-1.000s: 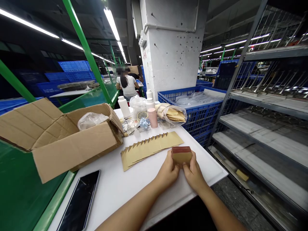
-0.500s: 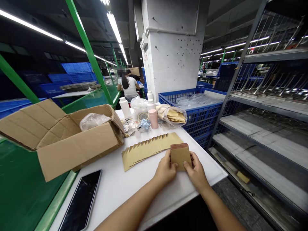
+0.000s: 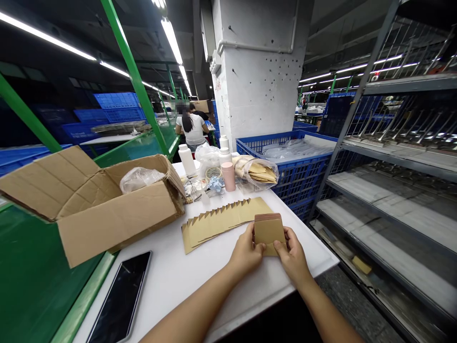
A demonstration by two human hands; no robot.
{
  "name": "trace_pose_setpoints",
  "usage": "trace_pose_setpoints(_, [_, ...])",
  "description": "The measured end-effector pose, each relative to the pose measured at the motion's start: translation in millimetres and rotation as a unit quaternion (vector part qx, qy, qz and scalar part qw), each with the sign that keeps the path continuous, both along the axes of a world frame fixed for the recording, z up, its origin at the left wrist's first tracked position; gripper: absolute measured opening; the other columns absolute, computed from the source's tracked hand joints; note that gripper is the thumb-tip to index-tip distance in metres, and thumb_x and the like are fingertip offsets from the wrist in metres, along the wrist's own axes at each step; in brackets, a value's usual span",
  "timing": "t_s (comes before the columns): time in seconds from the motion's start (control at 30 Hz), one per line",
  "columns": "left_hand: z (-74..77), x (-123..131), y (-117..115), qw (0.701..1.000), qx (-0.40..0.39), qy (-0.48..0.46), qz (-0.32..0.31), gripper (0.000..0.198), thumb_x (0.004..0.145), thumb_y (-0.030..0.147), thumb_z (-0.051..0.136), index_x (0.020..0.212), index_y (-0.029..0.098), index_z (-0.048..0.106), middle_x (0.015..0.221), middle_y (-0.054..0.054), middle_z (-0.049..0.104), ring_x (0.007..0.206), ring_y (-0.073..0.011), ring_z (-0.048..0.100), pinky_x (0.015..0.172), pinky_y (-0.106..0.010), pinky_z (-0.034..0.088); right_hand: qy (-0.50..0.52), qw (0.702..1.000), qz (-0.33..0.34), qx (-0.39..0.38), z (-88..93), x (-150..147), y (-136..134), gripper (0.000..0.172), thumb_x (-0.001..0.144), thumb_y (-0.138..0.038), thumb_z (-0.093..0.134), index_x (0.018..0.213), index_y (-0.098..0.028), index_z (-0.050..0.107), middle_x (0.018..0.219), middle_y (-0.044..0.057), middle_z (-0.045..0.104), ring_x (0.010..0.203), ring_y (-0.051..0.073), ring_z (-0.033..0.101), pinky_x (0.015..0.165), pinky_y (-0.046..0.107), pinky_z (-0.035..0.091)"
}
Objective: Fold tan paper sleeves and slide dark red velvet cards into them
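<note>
Between my two hands is a stack of small brown kraft envelopes [image 3: 268,230], its layered edges showing along the top. My left hand [image 3: 247,247] grips the left side, thumb on the front face. On the right side, my right hand [image 3: 291,248] holds it the same way, thumb near the lower edge; the fingers behind are partly hidden. Just beyond and to the left, a fanned row of kraft envelopes [image 3: 221,222] lies overlapping on the white table [image 3: 171,281], with a line of pointed flaps along its far edge.
An open cardboard box [image 3: 117,224] stands at left, with a phone [image 3: 119,295] nearer me. White bottles [image 3: 186,160], a pink bottle [image 3: 228,176] and a bag of kraft envelopes [image 3: 262,171] occupy the back. A blue crate [image 3: 296,166] and metal rack [image 3: 392,209] flank the right.
The stack has tilted slightly in my hands, and my thumbs now press lower on its front, where a crease or fold shows. The view has shifted a little; the fanned row is unchanged.
</note>
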State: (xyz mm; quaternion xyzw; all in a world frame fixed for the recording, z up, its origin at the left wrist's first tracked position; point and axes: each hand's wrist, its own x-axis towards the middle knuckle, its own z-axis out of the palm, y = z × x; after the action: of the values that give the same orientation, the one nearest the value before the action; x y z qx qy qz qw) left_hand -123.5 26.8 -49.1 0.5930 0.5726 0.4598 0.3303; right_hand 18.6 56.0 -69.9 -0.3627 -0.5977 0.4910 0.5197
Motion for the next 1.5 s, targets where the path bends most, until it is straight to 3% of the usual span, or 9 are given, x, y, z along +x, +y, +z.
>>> trace_pose_setpoints(0.4, [1.6, -3, -2, 1.0, -0.004, 0.019, 0.006, 0.054, 0.068, 0.003, 0.05, 0.118, 0.023, 0.045, 0.1, -0.004, 0.062, 0.085, -0.0205, 0.058, 0.063, -0.027, 0.044, -0.03, 0.998, 0.057, -0.01, 1.2, 4, 11, 0.036, 0.079, -0.03, 0.054, 0.111, -0.021, 0.041, 0.107, 0.01, 0.06, 0.096, 0.022, 0.061, 0.081, 0.036, 0.05])
trace_pose_setpoints(0.57, [3.9, -6, -2, 1.0, -0.019, 0.0, 0.013, 0.053, 0.069, 0.005, 0.052, 0.118, 0.023, 0.045, 0.1, -0.005, 0.063, 0.085, -0.0215, 0.059, 0.063, -0.027, 0.045, -0.15, 0.973, 0.147, 0.092, 59.3, 4, 60, 0.056, 0.074, -0.026, 0.06, 0.125, -0.023, 0.036, 0.107, 0.007, 0.059, 0.093, 0.02, 0.06, 0.081, 0.035, 0.048])
trace_pose_setpoints(0.67, [0.6, -9, 1, 0.999, -0.015, -0.031, 0.032, 0.049, 0.069, 0.008, 0.055, 0.116, 0.021, 0.046, 0.098, -0.006, 0.062, 0.082, -0.0213, 0.059, 0.061, -0.026, 0.044, -0.276, 0.907, 0.284, 0.144, 101.7, -9, 91, 0.042, 0.074, -0.023, 0.059, 0.115, -0.022, 0.053, 0.09, 0.003, 0.062, 0.076, 0.016, 0.06, 0.067, 0.028, 0.048])
trace_pose_setpoints(0.73, [-3.9, -11, 5, 0.996, 0.008, -0.069, 0.047, 0.047, 0.07, 0.01, 0.057, 0.115, 0.02, 0.046, 0.098, -0.006, 0.061, 0.082, -0.0207, 0.058, 0.062, -0.026, 0.045, -0.318, 0.873, 0.334, 0.158, 115.1, -22, 104, 0.037, 0.073, -0.023, 0.06, 0.11, -0.021, 0.058, 0.09, 0.003, 0.063, 0.073, 0.016, 0.059, 0.063, 0.027, 0.047])
trace_pose_setpoints(0.8, [-8.8, -14, 8, 0.991, 0.035, -0.117, 0.055, 0.044, 0.071, 0.01, 0.058, 0.113, 0.018, 0.046, 0.101, -0.007, 0.061, 0.085, -0.0203, 0.058, 0.067, -0.027, 0.046, -0.32, 0.865, 0.355, 0.152, 112.4, -34, 110, 0.036, 0.071, -0.024, 0.062, 0.106, -0.02, 0.061, 0.095, 0.005, 0.064, 0.079, 0.018, 0.061, 0.066, 0.028, 0.048])
trace_pose_setpoints(0.9, [-13.9, -16, 13, 0.982, 0.048, -0.171, 0.066, 0.043, 0.072, 0.01, 0.059, 0.112, 0.017, 0.047, 0.107, -0.009, 0.06, 0.092, -0.0206, 0.058, 0.073, -0.028, 0.048, -0.254, 0.891, 0.364, 0.094, 88.9, -47, 114, 0.033, 0.072, -0.027, 0.062, 0.104, -0.019, 0.062, 0.103, 0.006, 0.066, 0.091, 0.023, 0.061, 0.076, 0.032, 0.049])
trace_pose_setpoints(1.1, [-11.9, -14, 16, 0.974, -0.027, -0.219, 0.059, 0.051, 0.078, 0.028, 0.056, 0.124, 0.019, 0.035, 0.1, -0.008, 0.057, 0.065, -0.0149, 0.062, 0.044, -0.021, 0.045, -0.147, 0.946, 0.289, -0.009, 60.7, -21, 156, 0.039, 0.071, -0.036, 0.063, 0.105, -0.019, 0.06, 0.1, 0.007, 0.067, 0.085, 0.022, 0.062, 0.072, 0.031, 0.048])
trace_pose_setpoints(1.3, [1.4, -16, 10, 0.986, -0.034, -0.154, 0.05, 0.028, 0.078, 0.017, 0.048, 0.106, 0.018, 0.047, 0.091, -0.004, 0.058, 0.064, -0.0119, 0.061, 0.045, -0.019, 0.042, -0.27, 0.921, 0.266, -0.089, 49.2, 24, 206, 0.037, 0.068, -0.034, 0.063, 0.1, -0.017, 0.065, 0.091, 0.007, 0.069, 0.073, 0.018, 0.062, 0.063, 0.028, 0.048])
trace_pose_setpoints(1.5, [9.1, -19, 8, 0.987, -0.029, -0.145, 0.057, 0.029, 0.077, 0.013, 0.044, 0.105, 0.018, 0.046, 0.09, -0.003, 0.058, 0.064, -0.011, 0.06, 0.047, -0.019, 0.042, -0.34, 0.917, 0.207, -0.032, 25.6, 13, 213, 0.032, 0.068, -0.025, 0.058, 0.097, -0.018, 0.068, 0.084, 0.005, 0.069, 0.071, 0.018, 0.06, 0.063, 0.028, 0.046])
